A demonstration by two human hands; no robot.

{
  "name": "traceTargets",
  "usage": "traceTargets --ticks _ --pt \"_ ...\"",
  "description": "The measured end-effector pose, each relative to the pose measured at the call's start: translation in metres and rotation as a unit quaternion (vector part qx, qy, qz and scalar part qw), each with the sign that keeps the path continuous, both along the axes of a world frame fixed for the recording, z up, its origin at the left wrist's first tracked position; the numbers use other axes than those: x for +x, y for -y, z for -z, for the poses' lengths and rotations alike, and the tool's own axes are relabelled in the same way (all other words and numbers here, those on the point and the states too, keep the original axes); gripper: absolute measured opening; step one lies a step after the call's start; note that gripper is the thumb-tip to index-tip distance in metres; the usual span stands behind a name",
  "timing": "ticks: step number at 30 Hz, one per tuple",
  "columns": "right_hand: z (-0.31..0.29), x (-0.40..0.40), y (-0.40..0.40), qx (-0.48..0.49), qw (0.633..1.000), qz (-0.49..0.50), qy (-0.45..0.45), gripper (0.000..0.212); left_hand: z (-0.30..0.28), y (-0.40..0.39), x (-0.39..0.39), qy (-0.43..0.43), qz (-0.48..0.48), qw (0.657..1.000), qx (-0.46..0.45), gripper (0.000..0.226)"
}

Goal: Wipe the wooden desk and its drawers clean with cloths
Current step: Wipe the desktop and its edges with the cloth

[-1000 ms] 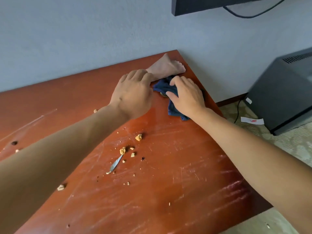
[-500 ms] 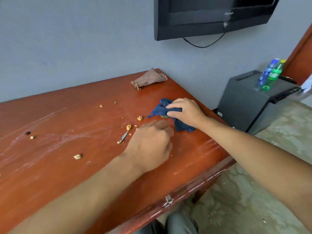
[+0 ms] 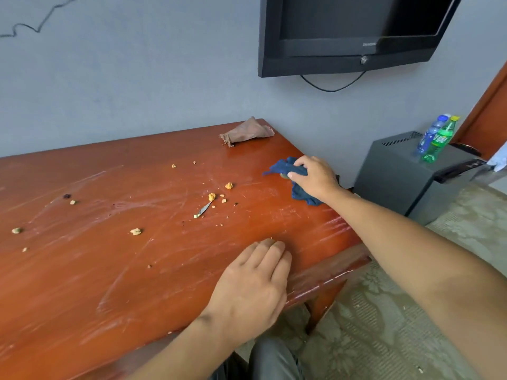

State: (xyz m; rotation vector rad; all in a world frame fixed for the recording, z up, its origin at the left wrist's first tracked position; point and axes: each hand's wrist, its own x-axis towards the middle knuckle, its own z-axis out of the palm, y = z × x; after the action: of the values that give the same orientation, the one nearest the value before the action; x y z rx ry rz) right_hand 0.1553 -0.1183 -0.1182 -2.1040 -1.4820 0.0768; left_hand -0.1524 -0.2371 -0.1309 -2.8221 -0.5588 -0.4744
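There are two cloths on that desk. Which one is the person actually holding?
The dark blue cloth, gripped by the right hand near the desk's right edge. The brown cloth lies untouched at the back corner by the wall.

A hotel-like room: wall-mounted television (image 3: 354, 34), wooden desk (image 3: 109, 270), small grey fridge (image 3: 397, 174), patterned carpet (image 3: 384, 325).

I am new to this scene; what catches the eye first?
The right hand grips a blue cloth near the wooden desk far right edge. Crumbs lie scattered mid-desk, and the left hand rests flat near the front edge.
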Motion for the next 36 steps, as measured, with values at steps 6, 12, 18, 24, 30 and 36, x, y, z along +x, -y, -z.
traceTargets --ticks 6,12,18,24,30,36 --pt "0.009 -0.004 0.018 -0.043 0.993 -0.025 0.111 0.029 0.006 -0.005 0.014 0.027 -0.039 0.998 -0.029 0.057" --pt "-0.001 0.023 0.037 -0.03 0.998 -0.005 0.058 0.024 0.011 -0.003 0.014 0.02 -0.077 0.997 -0.027 0.06" --pt "0.003 0.006 0.066 -0.048 0.988 -0.087 0.117 0.03 0.014 -0.006 0.016 0.023 -0.088 0.995 -0.026 0.065" --pt "-0.005 0.028 0.077 -0.049 0.99 0.078 0.111 0.027 0.014 -0.007 0.014 0.011 -0.1 0.995 -0.025 0.067" --pt "0.006 -0.017 0.125 -0.02 0.99 -0.061 0.129 0.021 0.012 -0.006 0.014 0.001 -0.115 0.993 -0.04 0.07" --pt "0.001 0.007 0.114 -0.057 0.982 0.108 0.141 0.033 0.008 -0.003 0.012 0.004 -0.132 0.99 -0.051 0.074"
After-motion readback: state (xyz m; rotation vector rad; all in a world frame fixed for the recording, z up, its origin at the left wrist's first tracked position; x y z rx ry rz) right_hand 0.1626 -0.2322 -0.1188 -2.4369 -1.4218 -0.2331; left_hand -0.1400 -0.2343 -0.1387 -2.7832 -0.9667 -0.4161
